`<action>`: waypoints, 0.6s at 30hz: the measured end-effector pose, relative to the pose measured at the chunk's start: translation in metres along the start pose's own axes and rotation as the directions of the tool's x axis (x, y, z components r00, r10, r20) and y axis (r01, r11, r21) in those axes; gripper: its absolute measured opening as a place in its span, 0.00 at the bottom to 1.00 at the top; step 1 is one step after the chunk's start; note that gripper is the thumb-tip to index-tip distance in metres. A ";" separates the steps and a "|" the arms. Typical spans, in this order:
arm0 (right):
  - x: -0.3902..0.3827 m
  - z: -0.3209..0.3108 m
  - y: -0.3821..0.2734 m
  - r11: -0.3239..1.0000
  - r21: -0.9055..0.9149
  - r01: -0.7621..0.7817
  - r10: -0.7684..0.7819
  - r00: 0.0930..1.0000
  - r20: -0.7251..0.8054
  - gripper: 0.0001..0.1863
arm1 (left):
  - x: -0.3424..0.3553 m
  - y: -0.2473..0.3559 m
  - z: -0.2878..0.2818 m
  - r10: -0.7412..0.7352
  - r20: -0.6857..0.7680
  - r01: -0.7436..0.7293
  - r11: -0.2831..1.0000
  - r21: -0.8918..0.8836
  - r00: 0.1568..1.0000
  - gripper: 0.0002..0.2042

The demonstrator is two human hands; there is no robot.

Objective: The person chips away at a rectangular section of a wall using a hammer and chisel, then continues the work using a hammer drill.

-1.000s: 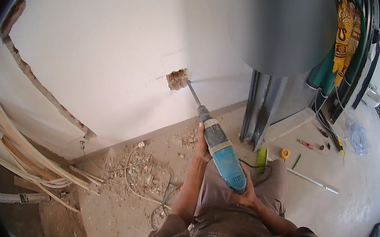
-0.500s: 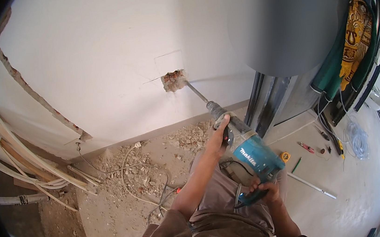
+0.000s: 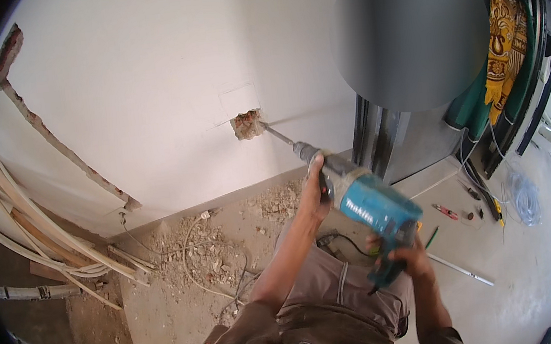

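Note:
I hold a teal and grey demolition hammer (image 3: 378, 204) with both hands, its body slanting from lower right up toward the wall. My left hand (image 3: 315, 191) is wrapped round the front side handle. My right hand (image 3: 404, 258) is closed round the rear grip, slightly blurred by motion. The long steel chisel (image 3: 278, 132) reaches the right edge of a rough hole (image 3: 246, 125) in the white wall (image 3: 163, 83). Broken red brick and plaster show inside the hole. Thin pencil lines mark a rectangle on the wall just above it.
Rubble (image 3: 213, 254) and a loose cable (image 3: 187, 263) lie on the floor below the wall. Bent conduits (image 3: 44, 225) lean at the left, near a chased groove (image 3: 61, 142). To the right are a metal rod (image 3: 463, 269), red-handled pliers (image 3: 446, 212) and a clear coil (image 3: 525, 201).
The hammer's rear end and my right hand have swung a little to the right. The chisel tip stays at the hole's right edge. The whole view has shifted slightly.

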State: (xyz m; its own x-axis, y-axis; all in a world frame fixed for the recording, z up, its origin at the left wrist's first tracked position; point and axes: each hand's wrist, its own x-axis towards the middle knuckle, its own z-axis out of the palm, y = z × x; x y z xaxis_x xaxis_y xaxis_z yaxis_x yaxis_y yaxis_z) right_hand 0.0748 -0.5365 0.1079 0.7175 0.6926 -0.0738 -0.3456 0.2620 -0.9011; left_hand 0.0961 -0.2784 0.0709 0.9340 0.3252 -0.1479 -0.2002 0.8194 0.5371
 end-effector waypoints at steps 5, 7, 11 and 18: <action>-0.038 0.043 0.034 0.998 0.027 0.057 -0.054 0.993 -0.101 0.34 | -0.042 0.014 -0.001 -0.048 -0.054 0.052 0.995 0.087 0.997 0.29; -0.040 0.041 0.056 0.999 -0.020 0.045 -0.046 0.999 -0.029 0.31 | -0.045 0.023 -0.012 -0.073 -0.006 0.073 0.997 0.033 0.997 0.24; -0.027 0.044 0.077 0.994 -0.020 0.104 -0.102 0.993 0.062 0.29 | -0.041 0.036 -0.020 -0.051 0.018 0.050 0.996 0.071 0.999 0.24; -0.008 0.050 0.022 0.999 0.038 0.003 -0.001 0.999 -0.051 0.27 | -0.022 0.036 -0.008 -0.042 -0.034 0.043 0.998 0.034 0.999 0.29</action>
State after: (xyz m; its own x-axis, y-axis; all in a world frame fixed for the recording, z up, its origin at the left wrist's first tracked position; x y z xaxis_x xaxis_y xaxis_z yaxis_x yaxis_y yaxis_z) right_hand 0.0308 -0.5029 0.1107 0.7478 0.6572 -0.0946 -0.3664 0.2896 -0.8842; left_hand 0.0654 -0.2520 0.0866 0.9309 0.3066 -0.1988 -0.1495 0.8160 0.5584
